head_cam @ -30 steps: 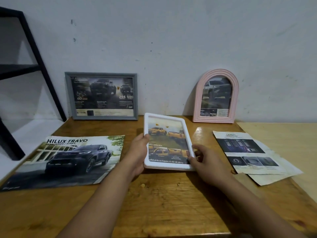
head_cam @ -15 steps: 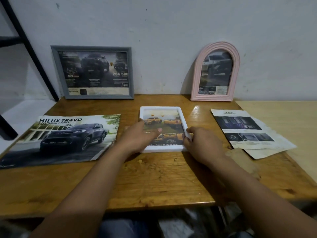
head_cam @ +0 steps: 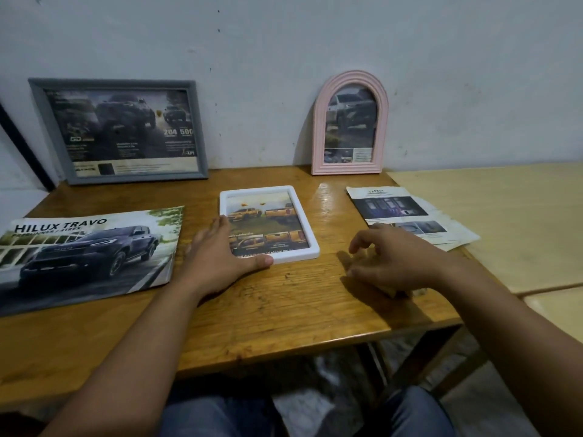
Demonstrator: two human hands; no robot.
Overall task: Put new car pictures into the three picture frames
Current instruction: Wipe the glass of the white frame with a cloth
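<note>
Frame of white plastic, rectangular with rounded corners (head_cam: 269,224), lies flat and face up near the middle of the brown wooden table (head_cam: 284,310), showing a picture of orange pickup trucks. The left hand (head_cam: 217,260) rests open and flat at the frame's near-left corner, fingers along its left edge and thumb stretched along the bottom rail; it touches the frame without clasping it. The right hand (head_cam: 391,258) hovers apart from the frame, to its right, fingers loosely curled and holding nothing that can be made out, though a pale object under the palm is too hidden to identify. At the back, leaning upright against the wall, stand a grey rectangular frame (head_cam: 118,130) holding a dark truck advert with the figures "204" and "500", and a pink arched frame (head_cam: 349,124) with a picture of a silver pickup. Left of the white frame lies a large glossy brochure (head_cam: 88,247) printed "HILUX TRAVO" above a dark blue pickup. To the right, near the table's edge, lies a creased sheet (head_cam: 407,216) headed "SAFETY"; its smaller print is unreadable
</note>
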